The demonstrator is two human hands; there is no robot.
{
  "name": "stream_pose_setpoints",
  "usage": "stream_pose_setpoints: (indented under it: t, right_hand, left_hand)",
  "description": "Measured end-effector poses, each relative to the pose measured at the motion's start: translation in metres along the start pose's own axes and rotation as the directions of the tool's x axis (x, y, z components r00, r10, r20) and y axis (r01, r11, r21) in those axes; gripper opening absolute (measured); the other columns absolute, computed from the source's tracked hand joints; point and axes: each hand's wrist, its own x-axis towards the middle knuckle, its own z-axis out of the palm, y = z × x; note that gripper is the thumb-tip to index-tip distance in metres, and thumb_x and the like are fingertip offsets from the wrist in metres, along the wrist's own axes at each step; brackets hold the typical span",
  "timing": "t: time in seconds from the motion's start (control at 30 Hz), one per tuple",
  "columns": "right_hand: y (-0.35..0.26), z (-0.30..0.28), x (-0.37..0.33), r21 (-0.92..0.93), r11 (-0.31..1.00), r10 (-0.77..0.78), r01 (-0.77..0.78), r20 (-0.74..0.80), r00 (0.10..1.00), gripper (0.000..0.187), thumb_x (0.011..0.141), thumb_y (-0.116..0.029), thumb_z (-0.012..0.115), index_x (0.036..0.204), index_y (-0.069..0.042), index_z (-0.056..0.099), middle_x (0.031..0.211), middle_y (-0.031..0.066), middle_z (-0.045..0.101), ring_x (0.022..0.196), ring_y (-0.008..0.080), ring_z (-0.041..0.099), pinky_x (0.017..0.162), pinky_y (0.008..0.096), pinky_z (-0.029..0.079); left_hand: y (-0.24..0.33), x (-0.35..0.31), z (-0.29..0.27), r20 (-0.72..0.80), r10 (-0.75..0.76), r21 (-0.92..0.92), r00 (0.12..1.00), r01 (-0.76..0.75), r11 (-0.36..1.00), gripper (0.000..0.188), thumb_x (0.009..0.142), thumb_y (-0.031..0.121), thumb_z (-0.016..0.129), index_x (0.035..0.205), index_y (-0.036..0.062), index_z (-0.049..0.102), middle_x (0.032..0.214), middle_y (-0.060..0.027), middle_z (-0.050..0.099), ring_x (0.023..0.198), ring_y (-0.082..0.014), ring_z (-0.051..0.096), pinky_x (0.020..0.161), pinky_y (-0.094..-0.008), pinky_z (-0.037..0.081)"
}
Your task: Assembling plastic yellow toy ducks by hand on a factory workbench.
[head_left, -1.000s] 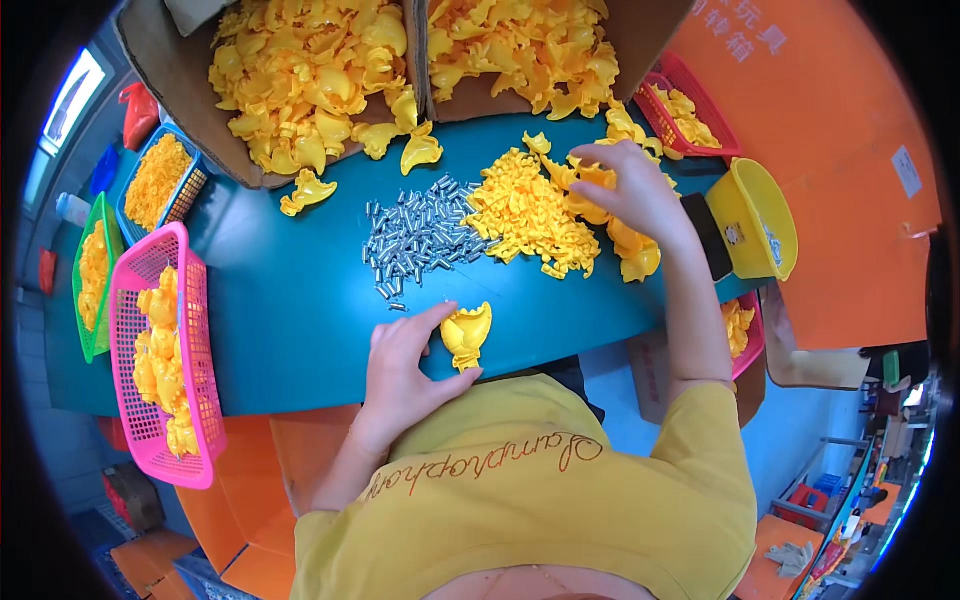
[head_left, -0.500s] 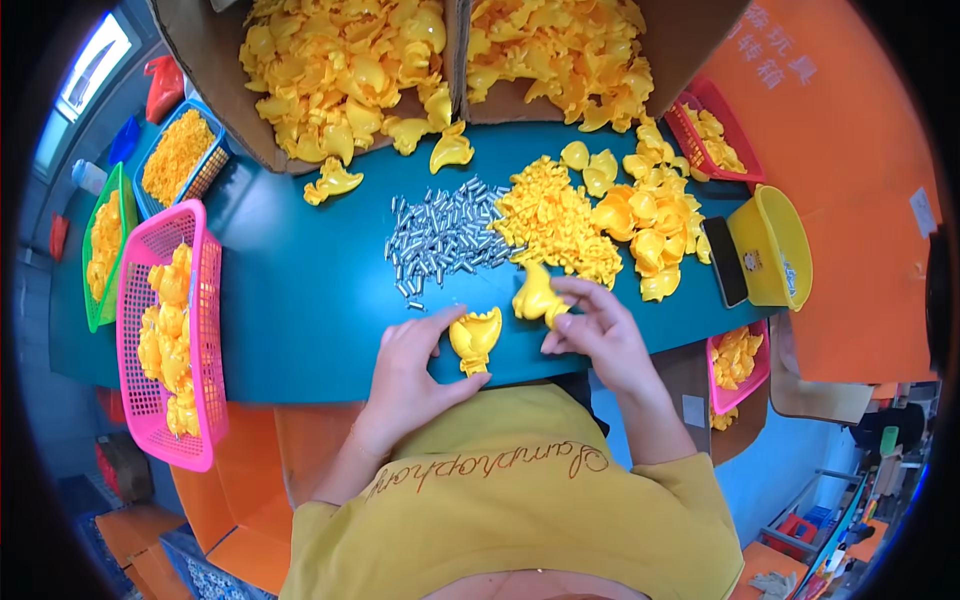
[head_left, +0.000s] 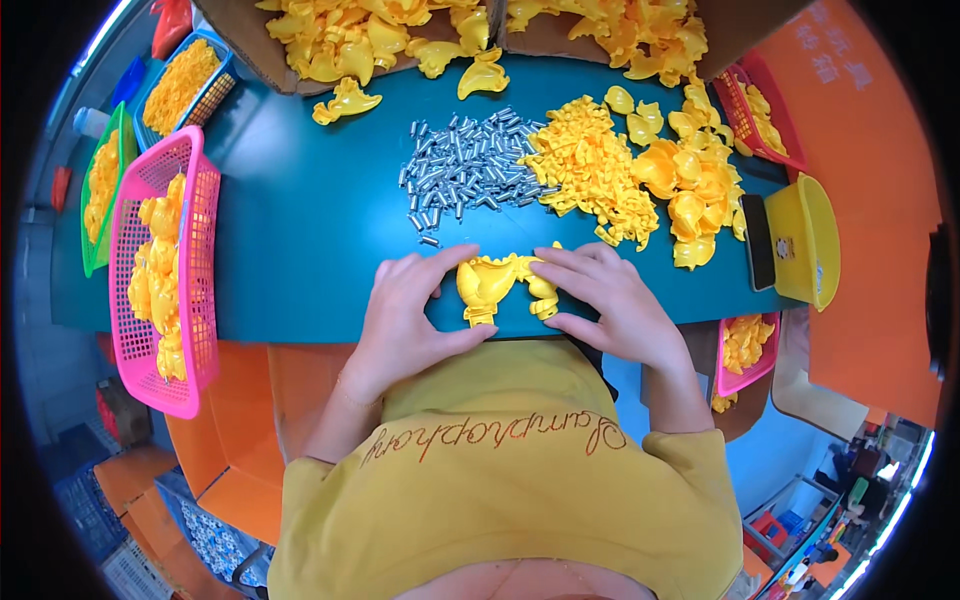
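A yellow shell (head_left: 483, 287), hollow side up, lies at the near edge of the table (head_left: 300, 250), grasped between the thumb and fingers of the left hand (head_left: 408, 310). Just to its right, the right hand (head_left: 610, 305) pinches a second shell (head_left: 542, 292). Beyond lie metal pins (head_left: 470, 160) and small yellow pieces (head_left: 590, 165).

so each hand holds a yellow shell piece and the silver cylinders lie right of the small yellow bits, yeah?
No, the head view shows the silver cylinders lying left of the small yellow bits. The left hand does hold one yellow shell piece and the right hand another.
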Motion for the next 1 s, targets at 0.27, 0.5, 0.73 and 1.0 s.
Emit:
stream_pose_setpoints:
  t: [0.27, 0.5, 0.73, 1.0]
  right_hand:
    - [-0.006, 0.022, 0.001, 0.404, 0.914, 0.145, -0.037, -0.243, 0.959, 0.072, 0.073, -0.017, 0.094, 0.139, -0.007, 0.065, 0.141, 0.0141, 0.064, 0.119, 0.0240, 0.063, 0.087, 0.0325, 0.053]
    - [-0.018, 0.049, 0.019, 0.284, 0.951, -0.039, 0.122, -0.280, 0.959, 0.068, 0.078, -0.026, 0.092, 0.140, -0.017, 0.066, 0.142, 0.0088, 0.064, 0.121, 0.0309, 0.065, 0.097, 0.0420, 0.051]
    - [-0.019, 0.052, 0.020, 0.297, 0.949, -0.027, 0.106, -0.258, 0.966, 0.071, 0.079, -0.028, 0.091, 0.144, -0.019, 0.064, 0.142, 0.0069, 0.064, 0.122, 0.0280, 0.065, 0.095, 0.0393, 0.048]
    - [-0.027, 0.034, 0.026, 0.366, 0.930, 0.071, -0.042, -0.065, 0.995, 0.070, 0.083, -0.028, 0.088, 0.147, -0.019, 0.062, 0.144, 0.0055, 0.064, 0.120, 0.0241, 0.066, 0.093, 0.0374, 0.048]
  left_hand:
    - [0.002, 0.000, 0.002, -0.013, 0.022, 0.007, 1.000, -0.022, 1.000, 0.083, 0.060, 0.027, 0.098, 0.136, 0.0161, 0.068, 0.094, 0.0008, 0.064, 0.081, -0.0168, 0.054, 0.082, -0.0325, 0.041]
    - [-0.004, -0.002, 0.006, -0.022, 0.053, 0.007, 0.998, -0.053, 0.999, 0.080, 0.065, 0.026, 0.092, 0.140, 0.0170, 0.064, 0.117, -0.0007, 0.071, 0.102, -0.0211, 0.066, 0.091, -0.0370, 0.042]
    - [-0.005, -0.003, 0.009, -0.094, 0.117, 0.010, 0.989, -0.117, 0.993, 0.083, 0.061, 0.027, 0.094, 0.138, 0.0163, 0.066, 0.102, 0.0009, 0.068, 0.079, -0.0167, 0.059, 0.082, -0.0337, 0.041]
    - [-0.005, -0.004, 0.008, -0.037, 0.071, 0.006, 0.997, -0.071, 0.997, 0.082, 0.067, 0.028, 0.093, 0.142, 0.0167, 0.062, 0.121, -0.0015, 0.071, 0.106, -0.0226, 0.066, 0.092, -0.0388, 0.044]
